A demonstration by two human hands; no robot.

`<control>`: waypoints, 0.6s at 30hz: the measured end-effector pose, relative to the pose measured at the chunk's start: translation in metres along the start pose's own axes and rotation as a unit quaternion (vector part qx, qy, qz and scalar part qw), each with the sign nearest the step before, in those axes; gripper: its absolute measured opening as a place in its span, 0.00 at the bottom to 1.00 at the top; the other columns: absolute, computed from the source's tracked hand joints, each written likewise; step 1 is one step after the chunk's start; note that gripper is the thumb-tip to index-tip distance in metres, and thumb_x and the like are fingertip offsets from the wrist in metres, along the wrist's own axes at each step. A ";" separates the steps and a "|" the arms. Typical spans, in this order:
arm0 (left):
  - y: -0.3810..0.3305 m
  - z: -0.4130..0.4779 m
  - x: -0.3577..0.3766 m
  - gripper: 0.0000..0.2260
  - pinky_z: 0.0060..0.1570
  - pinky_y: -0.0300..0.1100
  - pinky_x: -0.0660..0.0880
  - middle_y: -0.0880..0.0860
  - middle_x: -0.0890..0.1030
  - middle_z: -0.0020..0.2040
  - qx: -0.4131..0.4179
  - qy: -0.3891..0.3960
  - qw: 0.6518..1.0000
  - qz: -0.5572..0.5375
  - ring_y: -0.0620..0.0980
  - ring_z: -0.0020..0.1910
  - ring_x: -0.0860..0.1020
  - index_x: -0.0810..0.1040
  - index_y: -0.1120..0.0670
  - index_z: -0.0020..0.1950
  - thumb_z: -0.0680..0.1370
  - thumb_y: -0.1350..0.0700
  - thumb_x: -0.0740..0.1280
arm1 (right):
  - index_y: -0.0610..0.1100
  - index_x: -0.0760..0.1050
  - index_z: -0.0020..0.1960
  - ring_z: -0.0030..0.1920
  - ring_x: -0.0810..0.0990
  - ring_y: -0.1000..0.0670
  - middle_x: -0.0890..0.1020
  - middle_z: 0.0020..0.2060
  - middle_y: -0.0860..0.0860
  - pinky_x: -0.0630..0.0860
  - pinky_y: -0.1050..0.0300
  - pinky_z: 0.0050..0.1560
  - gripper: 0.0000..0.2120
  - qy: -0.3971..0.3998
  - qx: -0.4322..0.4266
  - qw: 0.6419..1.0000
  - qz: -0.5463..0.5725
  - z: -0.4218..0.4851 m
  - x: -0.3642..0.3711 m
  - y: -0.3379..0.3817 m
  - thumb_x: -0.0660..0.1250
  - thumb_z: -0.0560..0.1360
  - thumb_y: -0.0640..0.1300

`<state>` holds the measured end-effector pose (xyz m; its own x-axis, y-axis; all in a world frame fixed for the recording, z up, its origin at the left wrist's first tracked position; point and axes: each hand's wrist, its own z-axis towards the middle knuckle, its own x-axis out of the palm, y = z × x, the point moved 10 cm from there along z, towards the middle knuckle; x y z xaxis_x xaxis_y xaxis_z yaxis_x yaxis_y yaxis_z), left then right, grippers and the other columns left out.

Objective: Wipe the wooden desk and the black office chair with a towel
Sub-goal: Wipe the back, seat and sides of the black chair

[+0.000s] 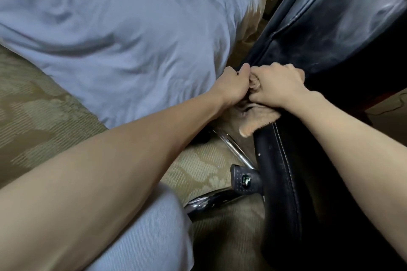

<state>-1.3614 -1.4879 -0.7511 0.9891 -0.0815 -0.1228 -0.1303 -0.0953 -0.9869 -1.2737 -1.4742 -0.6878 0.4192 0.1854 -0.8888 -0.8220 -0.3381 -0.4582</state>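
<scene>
The towel (257, 119), a peach plush cloth, is bunched between both hands against the edge of the black office chair (330, 19). A fold shows in the gap between the knuckles, and a loose corner hangs below the right wrist. The left hand (233, 87) is closed in a fist round one end of the bunch, thumb on top. The right hand (278, 85) has its fingers curled over the other end and presses it onto the padding. The wooden desk is not in view.

The step in hand looks like wiping the chair at the crease just beyond the fingertips. It would likely go better with the cloth opened flatter, so more pile meets the surface, and drawn along the seam rather than across it. One hand could steady the chair, which may swivel under pressure. Grey, dusty-looking streaks on the upholstery above the right hand suggest that area needs further passes.

The upholstery is smooth, glossy and leather-like, with raised piping. The stitched edge (279, 182) under the right forearm is rounded and carries a pale seam line. Below the hands run the curved, mirror-bright chrome legs (233, 149), with a black dimpled lever (245, 180) beside them. Under these lies a ribbed, olive patterned carpet (33, 105). Left of the left hand is a bed (110, 28) in rumpled pale blue sheeting
</scene>
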 end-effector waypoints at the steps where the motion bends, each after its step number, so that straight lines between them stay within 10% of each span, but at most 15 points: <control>1: 0.001 0.000 0.000 0.30 0.71 0.55 0.71 0.66 0.75 0.72 -0.002 0.004 1.000 -0.018 0.64 0.70 0.75 0.68 0.66 0.75 0.86 0.42 0.52 | 0.49 0.74 0.57 0.58 0.79 0.38 0.83 0.54 0.48 0.71 0.41 0.56 0.17 -0.001 0.018 1.000 0.013 0.008 0.004 -0.005 0.71 0.72 0.55; 8: -0.001 -0.002 -0.016 0.19 0.48 0.46 0.69 0.54 0.77 0.40 0.013 -0.061 0.998 -0.023 0.58 0.46 0.75 0.72 0.55 0.41 0.87 0.47 0.54 | 0.65 0.68 0.40 0.43 0.74 0.44 0.73 0.38 0.57 0.72 0.50 0.46 0.14 0.126 -0.028 0.990 0.053 -0.014 0.014 0.006 0.70 0.61 0.65; 11: -0.006 -0.002 -0.025 0.16 0.56 0.49 0.71 0.58 0.80 0.53 0.029 -0.096 0.994 -0.034 0.60 0.57 0.77 0.74 0.57 0.51 0.86 0.46 0.54 | 0.59 0.65 0.41 0.39 0.69 0.47 0.68 0.37 0.56 0.61 0.53 0.39 0.19 0.107 -0.092 0.990 -0.027 -0.059 0.003 0.028 0.70 0.62 0.68; 18: 0.005 0.007 -0.011 0.25 0.56 0.46 0.66 0.54 0.77 0.59 0.003 -0.097 0.995 -0.038 0.59 0.64 0.75 0.73 0.58 0.69 0.85 0.41 0.51 | 0.61 0.70 0.48 0.51 0.76 0.52 0.76 0.40 0.58 0.77 0.50 0.50 0.24 0.244 -0.106 0.964 0.017 -0.134 -0.002 0.037 0.64 0.56 0.69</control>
<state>-1.3728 -1.4802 -0.7558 0.9907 0.1193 -0.0658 -0.0554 -0.0880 -0.9946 -1.2531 -1.6107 -0.7041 0.5673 -0.2678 -0.7788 -0.7632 -0.5261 -0.3750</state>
